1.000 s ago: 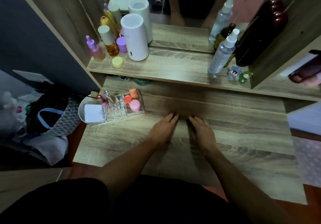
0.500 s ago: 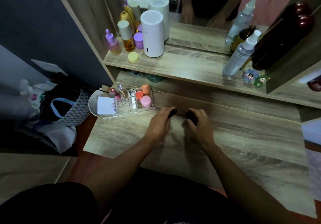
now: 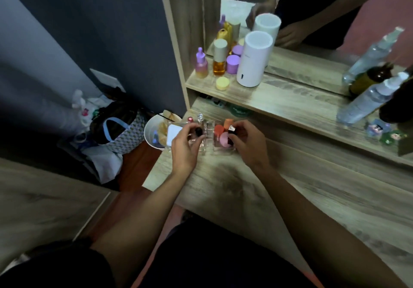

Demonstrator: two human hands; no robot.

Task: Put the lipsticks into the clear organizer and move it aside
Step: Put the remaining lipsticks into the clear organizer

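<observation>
The clear organizer (image 3: 209, 148) stands at the desk's far left, holding orange and pink sponges (image 3: 220, 134) and a few upright tubes. My left hand (image 3: 185, 146) pinches a dark lipstick (image 3: 198, 131) over the organizer's left slots. Over the right compartment, my right hand (image 3: 248, 144) grips another dark lipstick with a shiny top (image 3: 231, 132). Both hands cover much of the organizer's front.
A white bowl (image 3: 150, 136) overhangs the desk's left edge beside the organizer. On the shelf above stand small bottles (image 3: 220, 60), a white cylinder (image 3: 253, 59) and spray bottles (image 3: 368, 97). A patterned bag (image 3: 120, 131) lies on the floor at left.
Both hands picked up a dark lipstick each from the desk's middle and carried them left to the organizer. The camera view swung left as well.
</observation>
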